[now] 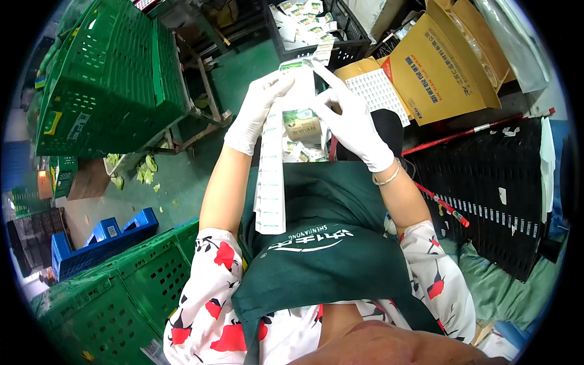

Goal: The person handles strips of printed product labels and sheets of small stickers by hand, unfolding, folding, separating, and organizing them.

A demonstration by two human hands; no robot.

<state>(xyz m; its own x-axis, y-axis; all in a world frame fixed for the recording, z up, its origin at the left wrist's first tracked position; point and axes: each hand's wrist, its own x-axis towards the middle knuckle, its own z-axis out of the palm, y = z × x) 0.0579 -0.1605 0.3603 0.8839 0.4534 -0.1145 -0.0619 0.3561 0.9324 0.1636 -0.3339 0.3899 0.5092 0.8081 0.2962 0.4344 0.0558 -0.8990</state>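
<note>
Both my hands wear white gloves and are raised in front of the dark green apron. My left hand is closed on a long white label strip with rows of green print, which hangs down over the apron. Between the hands is a white piece with a green, tan and barcode-printed label. My right hand has its index finger and thumb at the right edge of this labelled strip, bent around it. Its exact contact is partly hidden. More printed labels or packs show just below the hands.
A black crate holding many white printed pieces stands ahead. An open cardboard box and a white sheet with rows of small marks are at right. Green crates stack at left; black crates and a red pole lie right.
</note>
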